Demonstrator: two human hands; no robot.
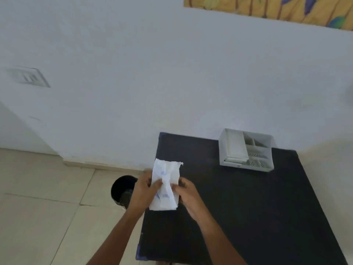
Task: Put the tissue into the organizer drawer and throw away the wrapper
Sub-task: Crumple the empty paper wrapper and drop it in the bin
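I hold a crinkled white wrapper (166, 186) with blue print between both hands, over the left edge of the black table (248, 207). My left hand (144, 190) pinches its left side and my right hand (186, 192) pinches its right side near the middle. The wrapper looks flat and empty. The grey organizer (246, 150) stands at the table's far edge by the wall. White tissue (236, 148) lies stacked in its large left compartment.
A black bin (122, 188) stands on the tiled floor just left of the table, partly behind my left hand. A white wall rises behind the table. The organizer's right side has several small compartments.
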